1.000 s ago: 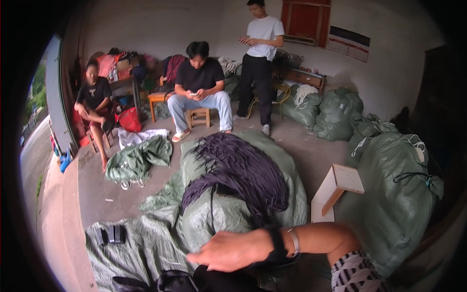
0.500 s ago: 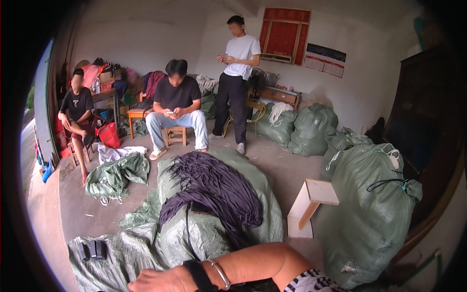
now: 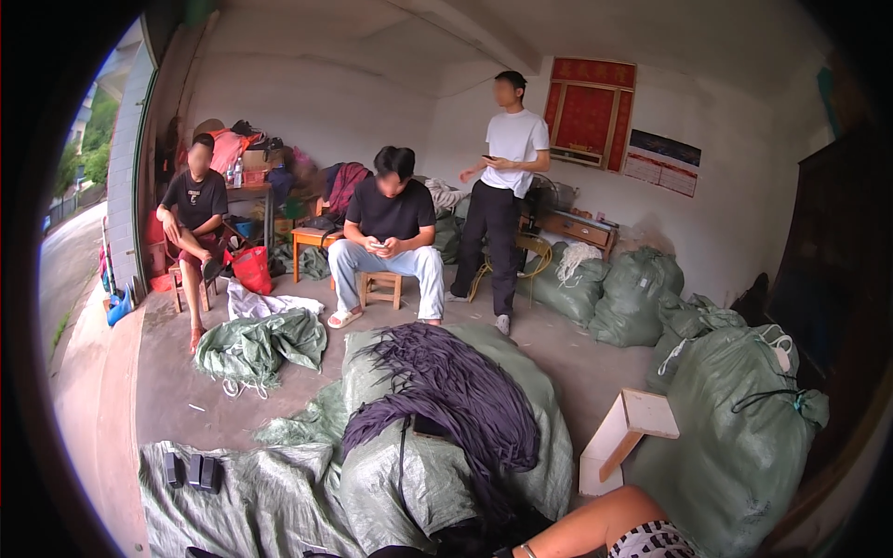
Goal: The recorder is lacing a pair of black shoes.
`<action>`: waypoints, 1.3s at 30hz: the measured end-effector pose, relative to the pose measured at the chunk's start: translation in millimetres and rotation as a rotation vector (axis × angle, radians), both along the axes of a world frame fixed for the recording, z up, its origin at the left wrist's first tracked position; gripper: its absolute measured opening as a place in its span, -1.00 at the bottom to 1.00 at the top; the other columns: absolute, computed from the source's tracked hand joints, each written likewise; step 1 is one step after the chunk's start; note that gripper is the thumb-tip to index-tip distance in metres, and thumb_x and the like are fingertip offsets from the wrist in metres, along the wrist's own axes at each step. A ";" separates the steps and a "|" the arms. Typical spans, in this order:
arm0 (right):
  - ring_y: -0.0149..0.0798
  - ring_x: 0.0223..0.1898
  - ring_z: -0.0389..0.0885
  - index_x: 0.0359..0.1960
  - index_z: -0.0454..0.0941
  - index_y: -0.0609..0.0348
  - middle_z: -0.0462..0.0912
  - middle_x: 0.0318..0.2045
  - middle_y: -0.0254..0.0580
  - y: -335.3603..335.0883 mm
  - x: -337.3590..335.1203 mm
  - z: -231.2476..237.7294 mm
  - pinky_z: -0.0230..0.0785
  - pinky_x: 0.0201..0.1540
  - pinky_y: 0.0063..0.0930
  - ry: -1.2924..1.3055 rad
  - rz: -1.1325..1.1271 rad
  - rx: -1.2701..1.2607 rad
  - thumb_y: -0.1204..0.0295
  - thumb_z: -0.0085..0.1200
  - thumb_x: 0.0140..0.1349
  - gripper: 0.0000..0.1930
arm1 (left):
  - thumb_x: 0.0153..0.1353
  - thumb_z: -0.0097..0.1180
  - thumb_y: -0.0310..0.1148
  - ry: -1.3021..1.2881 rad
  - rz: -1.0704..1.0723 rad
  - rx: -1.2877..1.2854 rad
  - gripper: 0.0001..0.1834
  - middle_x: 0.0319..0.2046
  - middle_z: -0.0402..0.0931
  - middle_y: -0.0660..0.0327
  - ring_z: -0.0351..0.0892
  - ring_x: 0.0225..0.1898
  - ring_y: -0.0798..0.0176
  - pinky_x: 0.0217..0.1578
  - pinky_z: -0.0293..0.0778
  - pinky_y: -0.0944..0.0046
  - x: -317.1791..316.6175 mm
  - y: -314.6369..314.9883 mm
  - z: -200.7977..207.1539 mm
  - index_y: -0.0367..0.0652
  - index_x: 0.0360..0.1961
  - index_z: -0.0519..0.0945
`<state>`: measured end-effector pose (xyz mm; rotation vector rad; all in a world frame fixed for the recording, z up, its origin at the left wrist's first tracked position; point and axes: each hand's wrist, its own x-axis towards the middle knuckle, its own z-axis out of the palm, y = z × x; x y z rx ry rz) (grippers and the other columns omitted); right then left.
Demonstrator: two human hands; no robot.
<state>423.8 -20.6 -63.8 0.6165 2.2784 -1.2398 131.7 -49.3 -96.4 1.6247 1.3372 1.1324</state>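
Neither of my hands shows. My right forearm [image 3: 595,523], with a silver bracelet [image 3: 526,551] at the wrist and a patterned sleeve [image 3: 656,539], crosses the lower right edge; its hand lies below the picture. Nearest to it is a bulky green woven sack [image 3: 544,418], on which a heap of dark purple cords [image 3: 456,391] is spread. A dark flat object [image 3: 430,427] rests partly under the cords. Something black [image 3: 474,538], too cut off to name, is at the bottom edge beside my wrist.
Black blocks [image 3: 206,472] lie on a green sheet [image 3: 270,493] at left. A small wooden stool [image 3: 642,418] stands tipped beside a full green sack [image 3: 735,437]. Two people sit at the back, and a third person [image 3: 516,139] stands holding a phone.
The view has shifted, so the room sits lower and further right. My right hand has dropped out below the lower edge. The standing person's hands have moved apart.
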 end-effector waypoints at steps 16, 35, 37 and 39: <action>-0.30 -0.74 0.58 -0.63 0.59 0.28 0.61 -0.73 -0.14 14.9 -11.2 6.6 0.43 -0.66 -0.47 -0.162 -0.225 -0.434 0.13 0.05 0.26 -0.54 | 0.20 0.21 -0.36 0.209 0.015 0.012 -0.57 -0.79 0.17 0.20 0.07 -0.68 0.34 -0.64 0.16 0.26 15.2 12.4 40.1 -0.25 -0.73 0.33; -0.27 -0.74 0.58 -0.61 0.59 0.32 0.61 -0.71 -0.10 20.6 -17.7 9.4 0.43 -0.70 -0.47 -0.190 -0.192 -0.468 0.12 0.08 0.25 -0.53 | 0.18 0.15 -0.06 0.528 -0.034 0.025 -0.52 -0.76 0.42 0.05 0.44 -0.71 -0.03 -0.63 0.34 0.09 15.2 18.2 63.6 -0.18 -0.73 0.44; -0.26 -0.73 0.58 -0.61 0.59 0.33 0.62 -0.70 -0.09 21.0 -17.9 12.6 0.44 -0.69 -0.48 -0.194 -0.192 -0.462 0.13 0.08 0.26 -0.54 | 0.18 0.15 -0.05 0.542 -0.030 0.029 -0.51 -0.76 0.42 0.05 0.44 -0.72 -0.03 -0.63 0.34 0.09 16.3 19.2 64.4 -0.18 -0.73 0.45; -0.26 -0.73 0.59 -0.61 0.59 0.33 0.62 -0.70 -0.09 19.4 -16.7 11.0 0.44 -0.69 -0.48 -0.181 -0.197 -0.468 0.13 0.07 0.26 -0.54 | 0.17 0.16 -0.03 0.595 -0.063 -0.009 -0.52 -0.77 0.44 0.07 0.46 -0.72 -0.03 -0.63 0.37 0.09 16.7 18.5 66.1 -0.16 -0.72 0.46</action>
